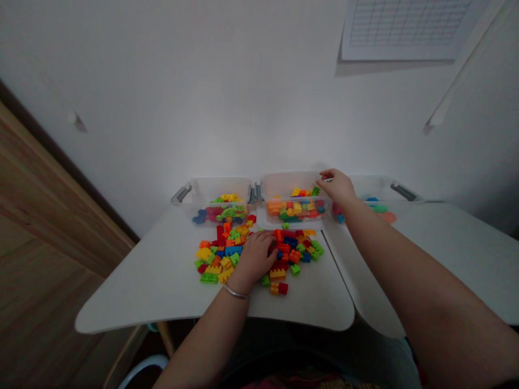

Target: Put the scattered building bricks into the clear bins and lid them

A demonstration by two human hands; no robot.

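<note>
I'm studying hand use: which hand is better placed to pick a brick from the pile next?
Probably the left hand: it is down at the brick pile. The right hand is farther off, by the right end of the middle bin.

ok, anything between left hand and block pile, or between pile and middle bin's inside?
Nothing visible between left hand and block pile. Between pile and inside of the middle bin: the bin's clear near wall, with a green block just in front. The right hand is at the bin's right end.
</note>
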